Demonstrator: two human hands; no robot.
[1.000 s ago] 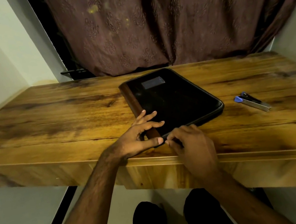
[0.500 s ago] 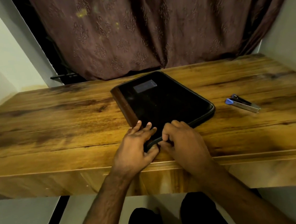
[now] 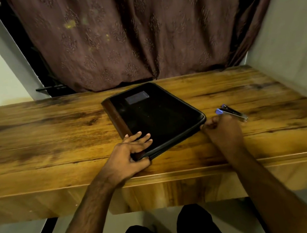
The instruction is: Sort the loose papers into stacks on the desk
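Note:
A closed black zip folder (image 3: 158, 115) with a brown spine strip and a small label lies at an angle in the middle of the wooden desk (image 3: 44, 142). My left hand (image 3: 128, 154) rests on its near left corner, fingers spread flat on the cover and thumb against the front edge. My right hand (image 3: 222, 130) sits at the folder's near right corner, fingertips pinching something at the zip edge, probably the zip pull. No loose papers show; whatever the folder holds is hidden.
A small stapler (image 3: 232, 112) with a blue end lies on the desk just right of my right hand. A brown curtain (image 3: 137, 32) hangs behind the desk, and pale walls close in on both sides. My knees show below the desk front.
My right hand has slid from the folder's near left corner along its front edge to the near right corner. My left hand has stayed at the left corner, fingers spreading flatter.

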